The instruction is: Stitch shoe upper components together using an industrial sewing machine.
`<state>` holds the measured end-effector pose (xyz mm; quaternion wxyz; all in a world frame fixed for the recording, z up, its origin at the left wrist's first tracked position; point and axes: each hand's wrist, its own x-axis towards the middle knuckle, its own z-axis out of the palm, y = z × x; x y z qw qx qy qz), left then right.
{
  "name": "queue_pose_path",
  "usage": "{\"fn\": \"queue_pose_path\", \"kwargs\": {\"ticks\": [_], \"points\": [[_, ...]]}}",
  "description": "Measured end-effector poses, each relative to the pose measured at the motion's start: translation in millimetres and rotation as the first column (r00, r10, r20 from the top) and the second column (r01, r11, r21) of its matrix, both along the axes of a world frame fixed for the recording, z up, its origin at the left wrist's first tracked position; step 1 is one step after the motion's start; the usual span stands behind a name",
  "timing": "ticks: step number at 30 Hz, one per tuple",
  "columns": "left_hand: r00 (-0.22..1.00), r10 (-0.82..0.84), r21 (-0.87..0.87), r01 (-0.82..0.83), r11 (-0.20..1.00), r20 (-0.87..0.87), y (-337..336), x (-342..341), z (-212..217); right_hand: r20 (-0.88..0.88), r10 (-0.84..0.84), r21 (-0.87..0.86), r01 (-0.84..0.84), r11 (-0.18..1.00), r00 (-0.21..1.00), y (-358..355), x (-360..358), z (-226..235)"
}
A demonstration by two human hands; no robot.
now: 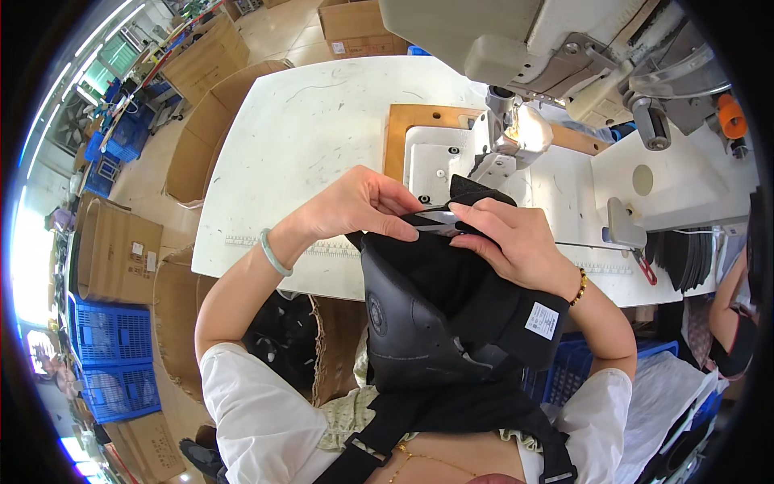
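Observation:
A black sewn piece (403, 315) with a smooth moulded panel, soft black fabric and a white label (542, 320) is held up in front of my chest; I cannot tell its exact kind. My left hand (367, 206) pinches the fabric's upper edge between thumb and fingers. Facing it, my right hand (512, 242) is closed around small silvery thread snips (439, 223), their two blades pointing left towards my left fingertips. The right palm also rests against the black fabric. Part of the snips is hidden by my fingers.
A sewing machine head (504, 133) stands just beyond my hands, its lamp lit, over the white table (274, 153). Red-handled scissors (647, 270) and stacked black pieces (684, 258) lie to the right. Cardboard boxes (121, 250) and blue crates (113, 331) stand left. Another person's arm (730, 310) shows far right.

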<state>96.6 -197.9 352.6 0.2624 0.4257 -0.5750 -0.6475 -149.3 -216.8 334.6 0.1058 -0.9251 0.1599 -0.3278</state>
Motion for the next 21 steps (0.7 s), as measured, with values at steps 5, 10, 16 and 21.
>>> {"fn": "queue_pose_path", "kwargs": {"ticks": [5,10,16,21], "points": [[0.998,-0.051,-0.023,0.05,0.998,-0.038,-3.3,0.0,-0.3,0.008,-0.001,0.008,0.001,1.0,1.0,-2.2,1.3,-1.3],[0.997,-0.069,-0.012,0.068,0.998,-0.044,-6.2,-1.1,-0.6,0.005,-0.003,-0.013,0.003,1.0,1.0,-3.1,1.1,-1.1],[0.995,-0.088,-0.023,0.087,0.996,-0.046,-3.8,-1.1,1.7,0.023,0.014,-0.007,-0.014,1.0,1.0,-4.2,3.2,-1.5],[0.995,-0.094,-0.044,0.092,0.995,-0.038,-4.7,0.0,0.7,0.007,-0.009,0.017,0.009,1.0,1.0,-3.2,3.1,-1.2]]}}
